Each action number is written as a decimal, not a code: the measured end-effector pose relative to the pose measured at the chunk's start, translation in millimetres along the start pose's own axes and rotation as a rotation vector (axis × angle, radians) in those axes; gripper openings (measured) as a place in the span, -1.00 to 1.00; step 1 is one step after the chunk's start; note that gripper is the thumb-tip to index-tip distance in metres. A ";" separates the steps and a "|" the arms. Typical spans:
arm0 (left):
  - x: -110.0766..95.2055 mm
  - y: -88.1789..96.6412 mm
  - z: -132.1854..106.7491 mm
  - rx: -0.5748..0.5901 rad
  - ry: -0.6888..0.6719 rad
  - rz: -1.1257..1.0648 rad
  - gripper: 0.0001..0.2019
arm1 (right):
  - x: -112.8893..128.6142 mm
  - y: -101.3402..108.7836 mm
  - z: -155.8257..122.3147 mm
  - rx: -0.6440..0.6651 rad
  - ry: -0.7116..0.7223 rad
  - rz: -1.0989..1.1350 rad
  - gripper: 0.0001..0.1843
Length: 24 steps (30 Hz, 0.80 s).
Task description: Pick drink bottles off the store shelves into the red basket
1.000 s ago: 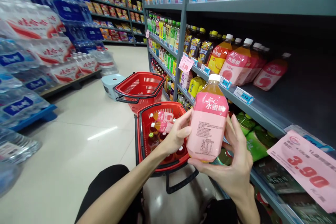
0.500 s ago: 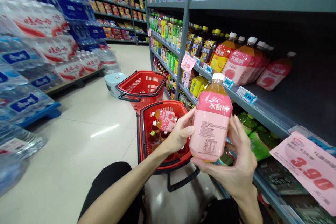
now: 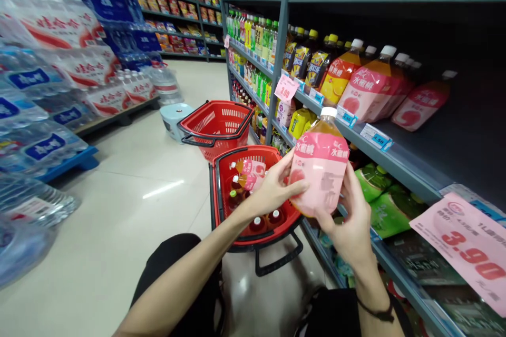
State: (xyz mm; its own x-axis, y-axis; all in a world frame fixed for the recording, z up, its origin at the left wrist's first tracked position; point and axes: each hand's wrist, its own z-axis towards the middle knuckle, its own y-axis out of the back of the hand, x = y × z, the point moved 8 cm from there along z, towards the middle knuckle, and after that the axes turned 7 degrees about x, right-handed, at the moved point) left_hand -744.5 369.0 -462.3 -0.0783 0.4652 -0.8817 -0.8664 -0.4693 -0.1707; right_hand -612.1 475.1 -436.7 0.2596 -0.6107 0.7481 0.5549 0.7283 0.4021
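Observation:
A large peach drink bottle (image 3: 319, 168) with a pink label and white cap is held upright between both hands. My left hand (image 3: 279, 184) grips its left side, the thumb across the label. My right hand (image 3: 350, 221) cups the right side and the lower edge, and some of its fingers are hidden behind the bottle. Just below and to the left stands a red shopping basket (image 3: 216, 197) with several drink bottles in it. Two of these, a pink-labelled bottle (image 3: 253, 167) and its neighbour, lie on their sides.
A second red basket (image 3: 211, 150) stands behind the first, beside a pale blue tub (image 3: 168, 127). Along the right runs a shelf (image 3: 356, 129) with more peach bottles (image 3: 371, 84). A pink price sign (image 3: 466, 247) juts out at the lower right. Water packs (image 3: 47, 152) are stacked on the left.
The bottle has been turned in my hands, so the peach picture now shows beside the small print. My left thumb lies further across the label, and my right hand has shifted up and left.

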 end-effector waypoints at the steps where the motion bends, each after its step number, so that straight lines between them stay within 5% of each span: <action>1: 4.0 2.9 -0.3 -0.008 0.030 0.047 0.00 | -12.4 -2.7 4.5 0.009 -0.046 0.073 0.15; 5: 28.5 23.7 -0.9 -0.052 0.162 0.157 -0.22 | -65.1 -12.7 19.0 0.005 -0.170 0.294 0.04; 9: 69.0 52.9 2.8 -0.029 0.336 0.098 -0.16 | -105.1 -25.2 24.5 0.013 -0.208 0.473 0.04; 14: 116.0 100.4 -2.8 -0.135 0.507 0.000 -0.20 | -131.3 -64.3 19.8 0.299 -0.207 0.530 0.01; 17: 135.8 121.1 -15.1 -0.197 0.569 0.026 -0.27 | -165.1 -84.6 9.8 0.386 -0.328 0.485 0.05; 21: 164.0 145.9 -37.7 -0.396 0.612 0.087 -0.24 | -220.8 -86.4 -5.0 0.289 -0.557 0.446 0.03; 24: 193.0 160.2 -62.1 -0.614 0.657 0.087 -0.24 | -236.8 -79.1 -12.7 0.277 -0.619 0.471 -0.15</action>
State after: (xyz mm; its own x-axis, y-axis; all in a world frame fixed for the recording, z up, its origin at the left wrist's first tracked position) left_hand -867.9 337.1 -687.1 0.3292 -0.0246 -0.9439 -0.4398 -0.8886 -0.1302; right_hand -707.5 558.3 -652.4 -0.1105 0.0006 0.9939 0.2607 0.9650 0.0284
